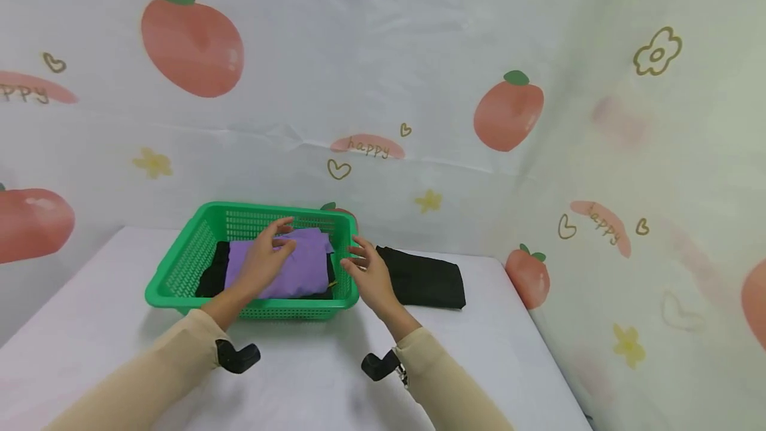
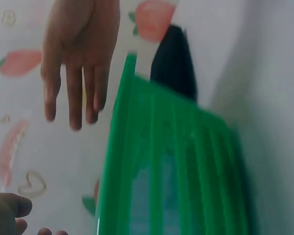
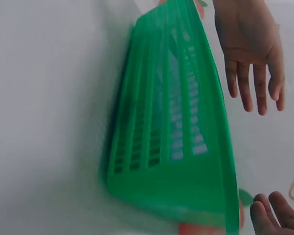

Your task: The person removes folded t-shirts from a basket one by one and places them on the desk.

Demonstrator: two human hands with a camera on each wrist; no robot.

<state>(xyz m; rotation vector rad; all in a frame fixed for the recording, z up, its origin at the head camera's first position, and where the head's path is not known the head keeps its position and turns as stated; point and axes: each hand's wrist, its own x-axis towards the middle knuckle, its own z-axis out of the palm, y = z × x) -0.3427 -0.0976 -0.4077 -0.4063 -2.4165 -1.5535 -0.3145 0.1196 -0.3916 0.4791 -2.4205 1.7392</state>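
A green plastic basket (image 1: 251, 310) holds a folded purple cloth (image 1: 305, 271), with black cloth (image 1: 213, 278) showing at its side. Above the purple cloth is my left hand (image 1: 266, 258), fingers loosely bent and nothing in them. My right hand (image 1: 372, 278) hovers by the basket's right rim, its fingers spread and likewise holding nothing. In the left wrist view, the right hand (image 2: 81, 63) hangs with straight fingers beyond the basket's edge. The left hand (image 3: 255, 58) appears the same way in the right wrist view.
A folded black cloth (image 1: 421, 278) lies on the white table (image 1: 287, 378), right of the basket and partly behind my right hand. A white backdrop (image 1: 419, 52) printed with fruit and hearts rises behind and to the right of the table.
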